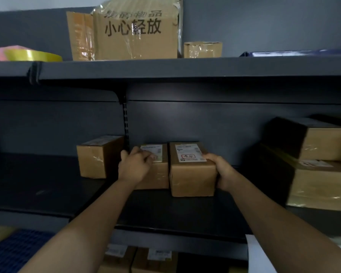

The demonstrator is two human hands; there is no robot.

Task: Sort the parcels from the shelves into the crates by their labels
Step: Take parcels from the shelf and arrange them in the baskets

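Observation:
Two small cardboard parcels stand side by side on the middle shelf point(175, 211). My left hand point(135, 167) grips the left parcel point(158, 174) over its top left corner, fingers curled onto its white label. My right hand point(221, 172) holds the right parcel point(191, 176) by its right side, thumb on the top edge. That parcel carries a white label with a red-framed mark point(189, 154). A third small parcel point(96, 157) sits apart to the left.
Larger stacked boxes point(321, 164) fill the shelf's right end. The upper shelf holds a big printed carton point(134, 32), a small box point(203, 49) and a yellow tape roll point(34, 55). More labelled parcels point(138, 259) lie below, with a blue crate point(14, 251) at bottom left.

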